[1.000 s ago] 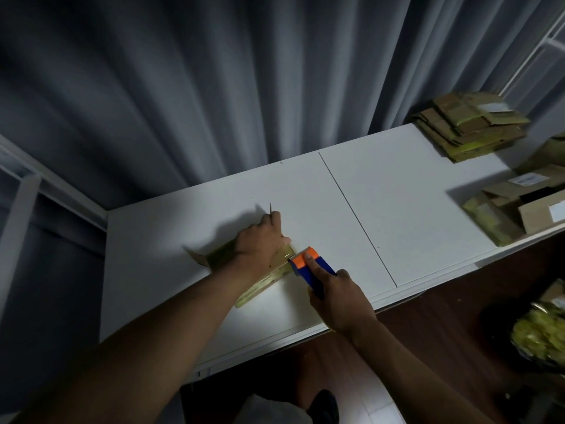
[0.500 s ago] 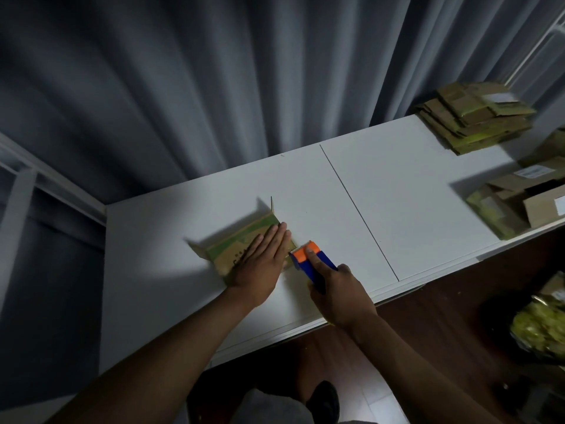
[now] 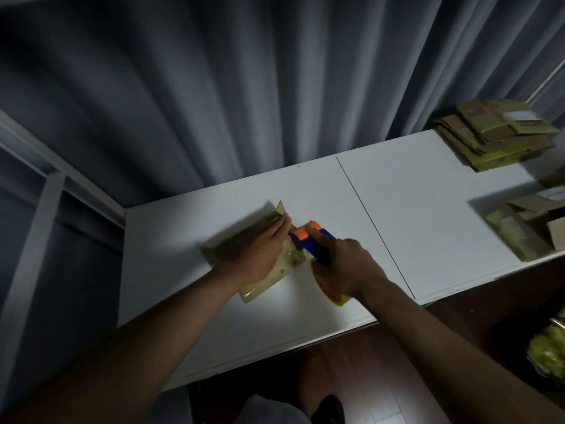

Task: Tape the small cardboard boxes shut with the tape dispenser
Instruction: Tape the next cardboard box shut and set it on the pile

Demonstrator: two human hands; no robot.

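- Two white tabletop panels [image 3: 428, 215] butted together, thin dark seam running between them, smooth matte finish. Grey pleated curtain [image 3: 244, 87] hangs right behind, dark wood-look floor [image 3: 458, 325] below the front edge.
- Small cardboard box [image 3: 275, 270] sits on the left panel, roughly center of view. Brown, flat-ish, with a glossy yellowish-green sheen on top, one little flap poking up at its 12 o'clock corner. Can't see inside it.
- Left hand [image 3: 260, 252] lies flat on the box, fingers straight and pressing down.
- Right hand [image 3: 345, 267] is at 3 o'clock of the box, fingers wrapped around the tape dispenser [image 3: 312, 240]. Blue plastic body, orange head, nose touching the box's right edge. It's a bit motion-blurred.
- Stack of flattened cardboard boxes [image 3: 495, 136] at 2 o'clock, back corner of the right panel.
- More brown boxes [image 3: 532, 224] at 3 o'clock by the frame edge, some with white labels; contents not visible.
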